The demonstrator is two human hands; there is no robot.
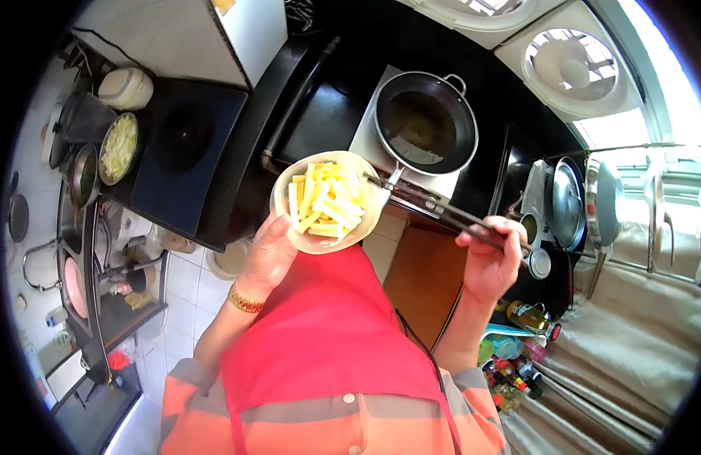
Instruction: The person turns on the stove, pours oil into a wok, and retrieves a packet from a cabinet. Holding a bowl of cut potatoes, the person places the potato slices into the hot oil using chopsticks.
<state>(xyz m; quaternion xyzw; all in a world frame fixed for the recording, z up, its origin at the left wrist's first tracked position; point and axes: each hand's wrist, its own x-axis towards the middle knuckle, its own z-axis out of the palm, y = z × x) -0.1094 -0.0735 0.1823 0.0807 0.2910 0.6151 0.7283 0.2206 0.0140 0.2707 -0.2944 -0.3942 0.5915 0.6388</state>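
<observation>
My left hand (271, 254) grips the rim of a pale bowl (320, 243), held up in front of the red apron. Pale yellow cut strips (328, 199) fill the bowl; they look like potato sticks. In my right hand (491, 258) is a pair of dark chopsticks (441, 206), closed fingers around their upper ends. Their tips point left and reach the right side of the bowl, close to the strips. Just beyond the bowl, a black frying pan (460, 125) sits on the stove, with a shallow layer of oil (419, 129) in it.
A bowl of chopped pale green vegetable (119, 148) stands on the left counter beside a dark cooktop (185, 144). Pan lids (569, 201) hang on a rack at right, above several bottles (525, 315). A sink (71, 220) lies far left.
</observation>
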